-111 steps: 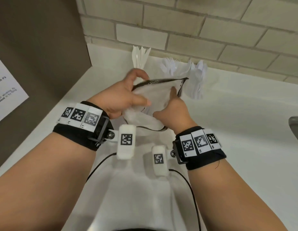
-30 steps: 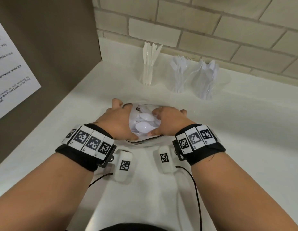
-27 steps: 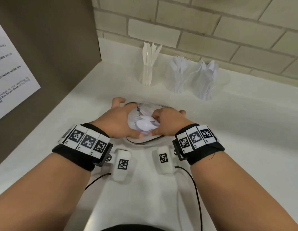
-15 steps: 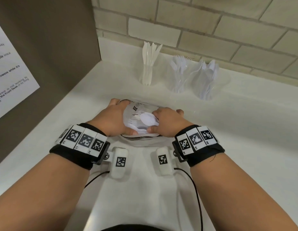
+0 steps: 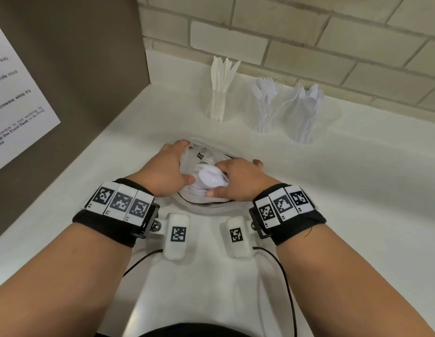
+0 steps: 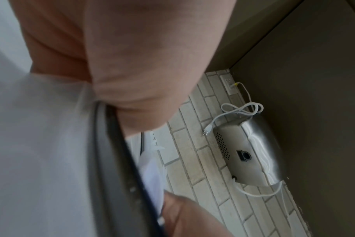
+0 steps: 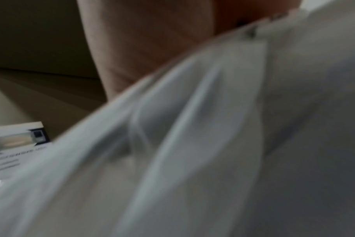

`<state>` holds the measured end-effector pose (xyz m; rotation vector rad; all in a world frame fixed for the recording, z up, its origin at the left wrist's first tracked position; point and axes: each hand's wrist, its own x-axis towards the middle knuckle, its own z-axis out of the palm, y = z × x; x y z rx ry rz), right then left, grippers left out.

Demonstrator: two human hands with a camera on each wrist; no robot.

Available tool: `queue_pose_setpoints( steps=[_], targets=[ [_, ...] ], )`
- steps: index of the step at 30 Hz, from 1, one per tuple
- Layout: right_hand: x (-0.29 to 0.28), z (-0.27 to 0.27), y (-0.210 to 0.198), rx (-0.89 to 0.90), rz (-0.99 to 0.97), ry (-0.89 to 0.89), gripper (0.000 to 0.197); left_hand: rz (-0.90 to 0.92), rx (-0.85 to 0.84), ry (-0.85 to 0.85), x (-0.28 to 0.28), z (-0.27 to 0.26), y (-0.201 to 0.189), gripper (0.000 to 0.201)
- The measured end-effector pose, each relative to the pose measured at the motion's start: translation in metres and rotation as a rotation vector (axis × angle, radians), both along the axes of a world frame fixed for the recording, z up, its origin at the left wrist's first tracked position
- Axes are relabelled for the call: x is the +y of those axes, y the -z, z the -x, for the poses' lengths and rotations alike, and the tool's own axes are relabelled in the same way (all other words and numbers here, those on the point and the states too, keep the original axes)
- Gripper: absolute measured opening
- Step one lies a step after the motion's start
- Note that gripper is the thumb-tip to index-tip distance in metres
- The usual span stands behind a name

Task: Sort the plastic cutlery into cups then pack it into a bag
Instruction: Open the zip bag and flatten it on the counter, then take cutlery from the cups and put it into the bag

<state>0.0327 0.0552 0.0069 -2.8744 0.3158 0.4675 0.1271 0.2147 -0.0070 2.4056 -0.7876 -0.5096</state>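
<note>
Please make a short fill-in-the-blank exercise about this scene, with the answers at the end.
1. Along the brick wall stand ____ clear cups of white cutlery.
2. The cup nearest the corner holds only ____.
3. Both the left hand and the right hand take their grip on the clear plastic ____ lying on the counter.
4. The cutlery seen through the plastic between the hands is a white ____.

Missing words: three; knives; bag; spoon

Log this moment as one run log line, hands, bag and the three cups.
left hand: holds bag | right hand: grips bag | bag: on counter, spoons inside | cups: knives, forks, spoons, upright by wall
</note>
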Motion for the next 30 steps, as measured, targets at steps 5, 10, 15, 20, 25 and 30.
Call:
queue_pose_setpoints(
  steps=[5,10,15,20,25,30],
  targets=[
    [0.004,-0.004,-0.001,0.026,0.052,0.015,0.042,0.028,0.009,-0.018,-0.001,0.001,-0.001,0.080],
    [-0.003,0.001,-0.008,-0.067,-0.063,0.038,0.048,-0.103,-0.007,0.007,0.008,-0.004,-0.005,0.082],
    [-0.003,0.005,-0.008,-0.027,-0.066,0.019,0.052,-0.054,-0.038,0.012,0.001,0.000,-0.007,0.080],
    [0.002,0.005,-0.012,0.100,0.004,-0.055,0.049,-0.027,-0.051,0.018,-0.001,0.003,-0.005,0.078],
    [-0.005,0.010,-0.011,-0.059,-0.227,0.011,0.042,-0.056,-0.044,0.033,0.005,-0.002,-0.004,0.077],
    [-0.017,0.020,-0.019,-0.348,-0.645,0.203,0.021,-0.082,-0.074,0.037,0.005,-0.004,-0.006,0.075]
  ],
)
